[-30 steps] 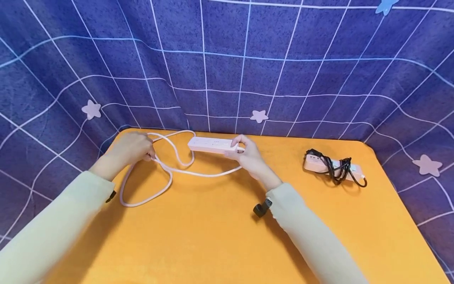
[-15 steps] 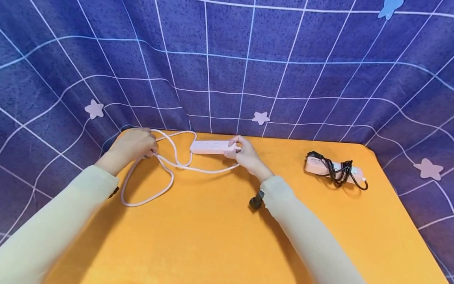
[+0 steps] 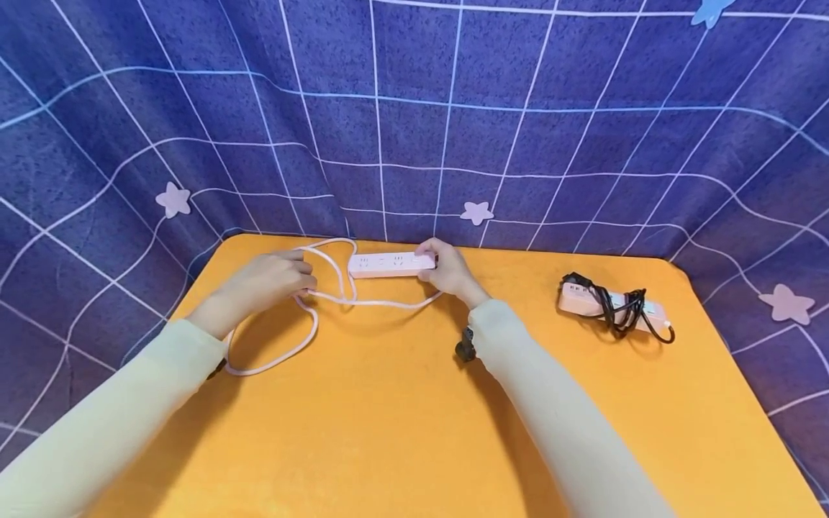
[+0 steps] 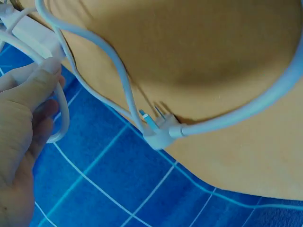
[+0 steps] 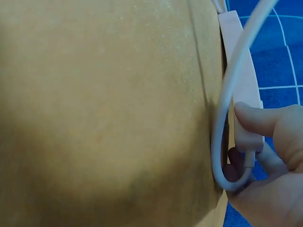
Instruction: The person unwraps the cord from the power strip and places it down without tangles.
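Observation:
A white power strip (image 3: 388, 265) lies along the far edge of the table, its sockets facing up in the head view. My right hand (image 3: 450, 272) grips its right end, thumb on the near side. From that end the white cord (image 5: 226, 101) bends back in a U and runs left. My left hand (image 4: 28, 104) pinches a stretch of this cord between thumb and fingers, left of the strip. In the left wrist view, the cord's plug (image 4: 160, 135) lies near the table edge with its prongs showing; in the head view my left hand hides it.
A second white power strip (image 3: 579, 298), wrapped in its black cord (image 3: 622, 314), lies on the right of the orange table (image 3: 388, 417). Loops of white cord spread around my left hand. A blue curtain (image 3: 414, 129) with a grid pattern hangs behind the table.
My left hand has moved right with the cord, closer to the strip, and its fingers reach further out. The power strip has turned slightly in my right hand, and the cord between the hands hangs slacker.

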`<action>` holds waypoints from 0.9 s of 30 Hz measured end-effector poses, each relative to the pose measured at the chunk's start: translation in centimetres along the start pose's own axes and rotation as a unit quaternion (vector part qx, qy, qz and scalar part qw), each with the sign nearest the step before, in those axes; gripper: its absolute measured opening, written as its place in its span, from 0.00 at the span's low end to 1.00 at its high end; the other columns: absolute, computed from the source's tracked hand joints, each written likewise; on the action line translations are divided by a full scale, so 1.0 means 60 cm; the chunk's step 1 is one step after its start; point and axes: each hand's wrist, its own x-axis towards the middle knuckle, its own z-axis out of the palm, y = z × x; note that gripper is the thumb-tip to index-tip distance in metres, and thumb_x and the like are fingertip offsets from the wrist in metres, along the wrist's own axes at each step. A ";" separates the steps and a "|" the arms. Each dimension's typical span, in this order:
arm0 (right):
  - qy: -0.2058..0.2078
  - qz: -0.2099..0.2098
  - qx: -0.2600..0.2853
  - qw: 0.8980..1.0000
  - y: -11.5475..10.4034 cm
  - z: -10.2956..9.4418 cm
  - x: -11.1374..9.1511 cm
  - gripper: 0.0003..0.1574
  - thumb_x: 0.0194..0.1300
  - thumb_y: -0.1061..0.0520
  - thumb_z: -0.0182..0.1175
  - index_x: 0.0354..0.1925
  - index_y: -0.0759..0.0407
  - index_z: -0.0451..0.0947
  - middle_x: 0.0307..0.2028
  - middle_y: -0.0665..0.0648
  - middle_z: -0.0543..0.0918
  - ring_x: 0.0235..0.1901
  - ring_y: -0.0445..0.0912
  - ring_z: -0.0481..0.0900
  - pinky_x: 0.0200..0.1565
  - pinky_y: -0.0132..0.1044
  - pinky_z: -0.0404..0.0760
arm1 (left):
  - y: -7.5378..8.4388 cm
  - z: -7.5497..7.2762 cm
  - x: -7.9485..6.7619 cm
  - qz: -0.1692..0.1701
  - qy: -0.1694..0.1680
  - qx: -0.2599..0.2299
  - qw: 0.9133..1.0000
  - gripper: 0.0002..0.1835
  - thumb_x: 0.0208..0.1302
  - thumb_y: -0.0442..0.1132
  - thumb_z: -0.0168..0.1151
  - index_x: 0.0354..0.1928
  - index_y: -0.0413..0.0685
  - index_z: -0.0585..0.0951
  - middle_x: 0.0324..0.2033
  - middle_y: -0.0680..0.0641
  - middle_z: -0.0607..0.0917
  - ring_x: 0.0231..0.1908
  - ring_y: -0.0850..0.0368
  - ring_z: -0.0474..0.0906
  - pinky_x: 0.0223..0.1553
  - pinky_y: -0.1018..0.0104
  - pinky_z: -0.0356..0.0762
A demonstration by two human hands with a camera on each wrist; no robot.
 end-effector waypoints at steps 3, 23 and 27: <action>0.000 0.017 -0.014 1.000 0.001 0.000 0.004 0.27 0.58 0.71 0.73 0.56 0.63 0.82 0.55 0.63 0.86 0.54 0.56 0.79 0.63 0.45 0.74 | 0.016 0.004 0.005 0.006 -0.004 -0.001 1.000 0.08 0.51 0.39 0.77 0.32 0.55 0.85 0.28 0.55 0.81 0.35 0.51 0.75 0.38 0.58 0.77; 0.015 0.055 -0.052 0.997 -0.027 0.046 0.032 0.32 0.60 0.58 0.80 0.62 0.61 0.83 0.58 0.59 0.88 0.59 0.54 0.82 0.64 0.44 0.77 | 0.050 0.004 -0.011 -0.012 -0.051 0.031 0.998 0.09 0.58 0.38 0.72 0.25 0.61 0.83 0.23 0.57 0.69 0.26 0.54 0.70 0.27 0.58 0.73; 0.013 0.053 -0.059 0.997 -0.034 0.057 0.036 0.32 0.61 0.58 0.79 0.62 0.61 0.83 0.60 0.59 0.87 0.65 0.55 0.80 0.69 0.44 0.73 | 0.051 0.001 -0.014 -0.021 -0.069 0.028 0.997 0.10 0.56 0.36 0.74 0.25 0.62 0.83 0.23 0.56 0.70 0.27 0.53 0.71 0.26 0.59 0.73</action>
